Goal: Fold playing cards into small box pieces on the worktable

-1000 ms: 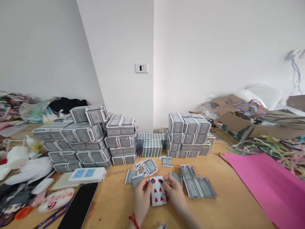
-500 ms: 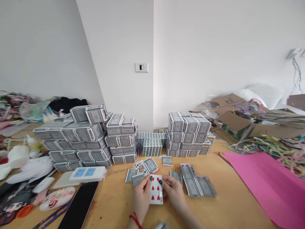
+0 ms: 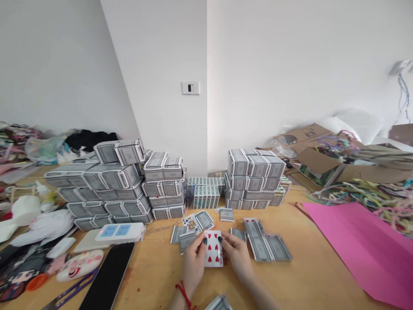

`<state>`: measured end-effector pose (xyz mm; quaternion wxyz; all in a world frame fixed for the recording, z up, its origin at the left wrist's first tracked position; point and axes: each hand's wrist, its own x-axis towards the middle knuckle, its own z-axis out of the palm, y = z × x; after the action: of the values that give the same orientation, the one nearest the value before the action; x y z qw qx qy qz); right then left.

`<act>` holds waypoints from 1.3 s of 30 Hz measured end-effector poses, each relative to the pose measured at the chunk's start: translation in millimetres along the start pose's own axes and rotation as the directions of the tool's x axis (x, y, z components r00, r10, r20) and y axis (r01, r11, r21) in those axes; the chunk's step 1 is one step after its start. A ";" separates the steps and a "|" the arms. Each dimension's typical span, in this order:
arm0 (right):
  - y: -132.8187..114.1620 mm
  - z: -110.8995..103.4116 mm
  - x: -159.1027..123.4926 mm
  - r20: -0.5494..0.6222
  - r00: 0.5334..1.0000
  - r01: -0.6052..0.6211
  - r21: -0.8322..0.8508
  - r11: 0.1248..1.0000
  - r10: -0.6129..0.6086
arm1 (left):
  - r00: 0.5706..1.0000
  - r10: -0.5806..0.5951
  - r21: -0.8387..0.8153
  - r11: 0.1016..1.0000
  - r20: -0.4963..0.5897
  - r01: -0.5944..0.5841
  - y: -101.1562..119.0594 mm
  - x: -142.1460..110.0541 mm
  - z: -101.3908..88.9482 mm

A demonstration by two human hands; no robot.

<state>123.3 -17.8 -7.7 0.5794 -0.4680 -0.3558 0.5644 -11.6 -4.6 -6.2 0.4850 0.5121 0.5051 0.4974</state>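
A six of hearts playing card (image 3: 213,254) faces me, upright between my hands above the table. My left hand (image 3: 194,260) grips its left edge, thumb on the face. On the other edge, my right hand (image 3: 237,254) is closed with its thumb near the top corner; a second card edge seems to show behind. Just beyond lie loose cards: face-down ones (image 3: 179,234) at left, a king (image 3: 192,223), and one card (image 3: 226,214) farther back. Joined face-down cards (image 3: 272,246) form an angled piece to the right. More cards (image 3: 220,303) show at the bottom edge.
Block-like stacks of cards stand at left (image 3: 112,185) and right (image 3: 254,178), with green-edged packs (image 3: 206,196) between. A phone (image 3: 108,275), scissors (image 3: 72,290) and power strip (image 3: 121,231) lie left. Pink paper (image 3: 364,249) and an open carton (image 3: 335,168) are at right.
The six of hearts and both hands have shifted slightly upward in view, and the card has straightened from its earlier tilt. More of the cards at the bottom edge now shows.
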 end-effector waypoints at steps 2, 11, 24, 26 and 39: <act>1.1 -0.9 0.2 0.008 1.000 -0.003 -0.006 1.000 0.003 | 1.000 0.009 -0.003 1.000 0.004 -0.009 0.7 -0.2 -0.1; -3.0 0.5 -1.5 0.046 0.999 -0.008 0.001 1.000 0.008 | 0.999 0.013 -0.012 1.000 0.048 -0.013 1.5 0.5 -2.5; -10.8 2.4 -6.1 0.026 0.999 -0.029 0.009 1.000 0.028 | 1.000 0.025 0.076 0.997 0.003 -0.025 -0.3 0.1 -2.9; -11.1 2.4 -6.1 0.028 0.999 -0.026 0.027 0.999 0.026 | 1.000 0.025 0.061 0.998 0.018 -0.026 2.7 -1.2 -2.8; -6.5 -1.5 -6.0 0.120 0.993 0.002 0.092 0.996 -0.013 | 0.996 -0.025 -0.151 0.988 0.087 0.038 20.3 -3.6 0.0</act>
<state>126.2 -23.4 -1.3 0.5798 -0.4050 -0.3655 0.6052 -10.8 -8.6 14.1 0.5517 0.4861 0.4527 0.5044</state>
